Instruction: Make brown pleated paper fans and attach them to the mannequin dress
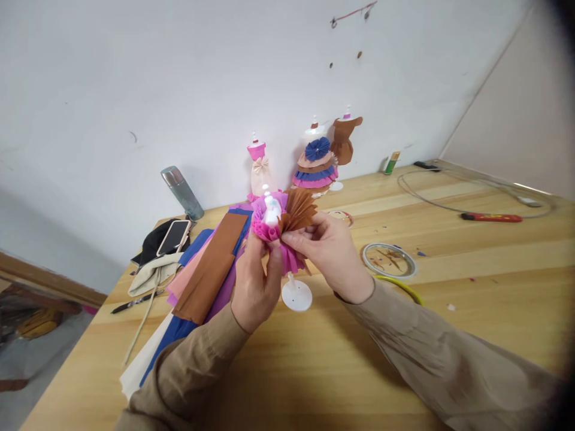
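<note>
A small white dress form (pixel 271 211) wears pink and purple crepe paper, and its round white base (pixel 297 296) shows below my hands. My left hand (pixel 257 281) is closed on the form's pink paper dress (pixel 265 232) from the left, thumb and fingers at its front. From the right, my right hand (pixel 330 248) pinches the gathered end of a pleated brown paper fan (pixel 299 209) against the dress. The fan spreads up and to the right. Some fingertips are hidden behind the paper.
Folded crepe paper strips (pixel 211 269), a phone (pixel 174 237), a pen (pixel 137 302) and a metal flask (pixel 182 191) lie or stand left. Dressed forms (pixel 315 158) stand by the wall. Tape rings (pixel 389 260), a red cutter (pixel 492 217), a cable and a glue stick (pixel 392 163) are right.
</note>
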Demonstrator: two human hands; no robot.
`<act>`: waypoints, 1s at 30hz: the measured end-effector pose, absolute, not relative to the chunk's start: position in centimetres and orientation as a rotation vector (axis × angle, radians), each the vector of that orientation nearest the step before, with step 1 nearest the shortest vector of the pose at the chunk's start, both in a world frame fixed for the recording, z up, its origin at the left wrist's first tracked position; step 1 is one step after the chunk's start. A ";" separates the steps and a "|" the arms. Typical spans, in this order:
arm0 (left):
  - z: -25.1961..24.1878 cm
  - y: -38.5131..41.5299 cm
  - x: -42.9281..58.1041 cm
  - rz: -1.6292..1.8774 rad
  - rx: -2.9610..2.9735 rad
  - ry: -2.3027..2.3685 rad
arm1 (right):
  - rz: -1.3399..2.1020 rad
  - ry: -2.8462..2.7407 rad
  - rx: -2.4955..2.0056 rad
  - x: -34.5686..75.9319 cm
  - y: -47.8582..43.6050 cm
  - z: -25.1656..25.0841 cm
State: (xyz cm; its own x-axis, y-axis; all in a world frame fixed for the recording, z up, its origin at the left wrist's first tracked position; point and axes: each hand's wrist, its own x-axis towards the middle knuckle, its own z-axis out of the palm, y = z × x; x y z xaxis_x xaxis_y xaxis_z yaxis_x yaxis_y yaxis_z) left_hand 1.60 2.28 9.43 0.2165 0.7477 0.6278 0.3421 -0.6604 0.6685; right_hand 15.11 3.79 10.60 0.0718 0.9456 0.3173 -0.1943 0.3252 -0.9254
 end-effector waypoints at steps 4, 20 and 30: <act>9.6 2.3 1.9 1.479 1.886 0.912 | 1.016 -1.195 -0.815 15.2 3.7 10.7; 9.5 3.3 1.6 1.679 1.796 1.158 | 1.112 -1.177 -0.777 15.5 3.5 11.1; 8.4 3.7 1.5 1.735 1.848 1.341 | 1.110 -1.255 -0.816 15.0 2.8 11.3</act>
